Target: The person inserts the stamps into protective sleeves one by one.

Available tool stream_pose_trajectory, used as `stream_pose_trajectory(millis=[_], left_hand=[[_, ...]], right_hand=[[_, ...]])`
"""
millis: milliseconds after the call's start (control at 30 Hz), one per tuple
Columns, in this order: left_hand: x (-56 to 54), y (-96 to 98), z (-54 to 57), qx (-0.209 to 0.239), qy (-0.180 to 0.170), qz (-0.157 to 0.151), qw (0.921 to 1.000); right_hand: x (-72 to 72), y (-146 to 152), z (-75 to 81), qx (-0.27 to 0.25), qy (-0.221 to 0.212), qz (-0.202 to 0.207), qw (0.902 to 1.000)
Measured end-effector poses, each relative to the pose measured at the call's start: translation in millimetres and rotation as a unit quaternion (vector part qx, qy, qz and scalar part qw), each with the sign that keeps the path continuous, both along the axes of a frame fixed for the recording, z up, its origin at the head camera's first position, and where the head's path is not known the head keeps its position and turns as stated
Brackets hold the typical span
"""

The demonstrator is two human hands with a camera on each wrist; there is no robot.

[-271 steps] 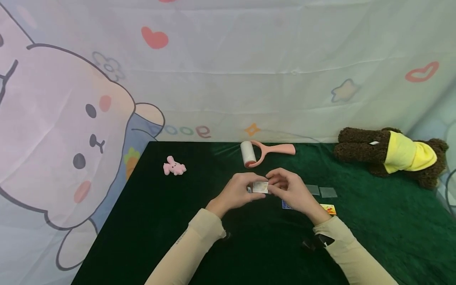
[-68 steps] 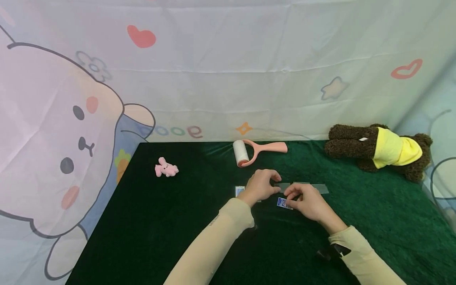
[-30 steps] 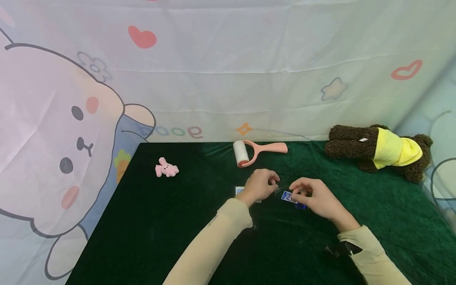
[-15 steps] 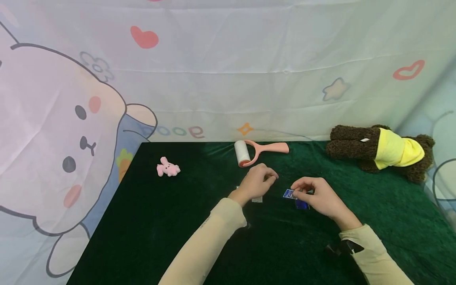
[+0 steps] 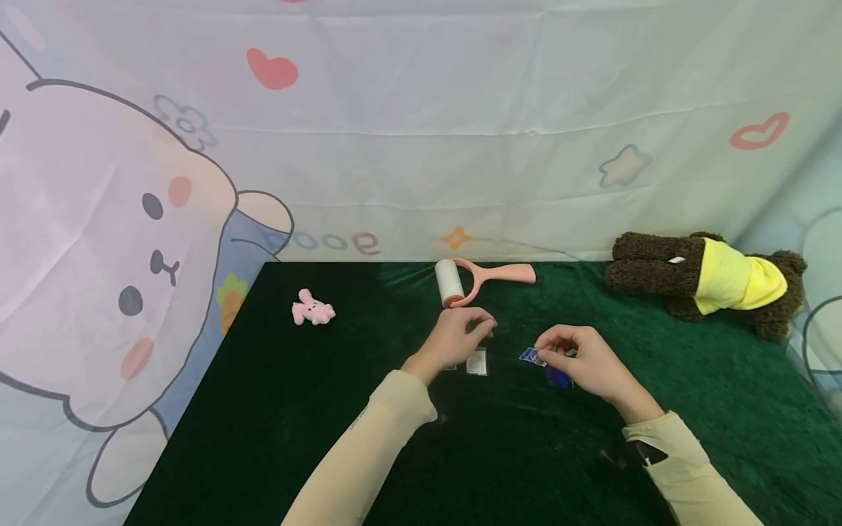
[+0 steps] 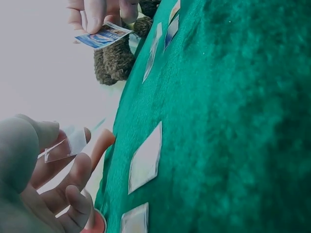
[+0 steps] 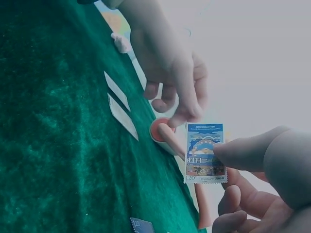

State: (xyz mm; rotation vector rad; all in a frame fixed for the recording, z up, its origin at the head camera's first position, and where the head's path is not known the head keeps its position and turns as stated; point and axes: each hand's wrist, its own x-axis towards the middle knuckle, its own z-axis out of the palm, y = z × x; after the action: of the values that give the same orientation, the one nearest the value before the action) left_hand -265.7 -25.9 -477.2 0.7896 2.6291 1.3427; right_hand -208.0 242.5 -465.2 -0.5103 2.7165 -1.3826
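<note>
My right hand point(image 5: 595, 369) pinches a blue postage stamp point(image 7: 205, 153) between thumb and fingers, above the green cloth. My left hand point(image 5: 450, 337) is raised to its left; in the left wrist view its thumb and fingers pinch a small clear plastic sleeve point(image 6: 65, 147). Below that hand two sleeved pieces lie flat side by side; the nearer-to-middle sleeve point(image 5: 476, 361) shows a pale face, and the other sleeve point(image 6: 135, 219) is partly cut off in the left wrist view. Another dark blue stamp point(image 5: 559, 377) lies under my right hand, partly hidden by it.
At the back lies a pink-handled lint roller point(image 5: 496, 274) with a white roll. A small pink plush rabbit point(image 5: 313, 308) is at the left, and a brown teddy bear point(image 5: 700, 281) in yellow lies at the far right. A printed curtain point(image 5: 421, 131) hangs behind the table.
Nine seconds ago both hands held one pale piece together. Since then my right hand has lifted the blue stamp off the cloth, and my left hand has drawn away leftward with a clear sleeve.
</note>
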Motion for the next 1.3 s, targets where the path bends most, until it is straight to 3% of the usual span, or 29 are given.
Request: stream_pose_trajectory(millis=[333, 500, 733, 1000, 1300], left_hand=[[6.3, -15.6, -6.6, 0.002, -0.029, 0.018, 0.9994], [6.0, -21.1, -12.3, 0.010, -0.038, 0.010, 0.9992], [7.1, -24.1, -13.8, 0.022, -0.040, 0.010, 0.9989], [7.0, -27.5, -14.0, 0.010, -0.036, 0.019, 0.9991], [7.1, -29.3, -16.5, 0.011, -0.033, 0.021, 0.9992]], right_hand=[[-3.2, -5, 0.2, 0.004, 0.004, -0.021, 0.9998], [-5.1, -10, 1.4, -0.004, 0.011, -0.028, 0.9995], [-8.7, -14, -1.1, -0.015, 0.016, -0.046, 0.9987], [-10.3, -20, 1.5, -0.043, 0.017, -0.039, 0.9981], [-12.8, -25, 2.4, -0.040, 0.031, -0.036, 0.9981]])
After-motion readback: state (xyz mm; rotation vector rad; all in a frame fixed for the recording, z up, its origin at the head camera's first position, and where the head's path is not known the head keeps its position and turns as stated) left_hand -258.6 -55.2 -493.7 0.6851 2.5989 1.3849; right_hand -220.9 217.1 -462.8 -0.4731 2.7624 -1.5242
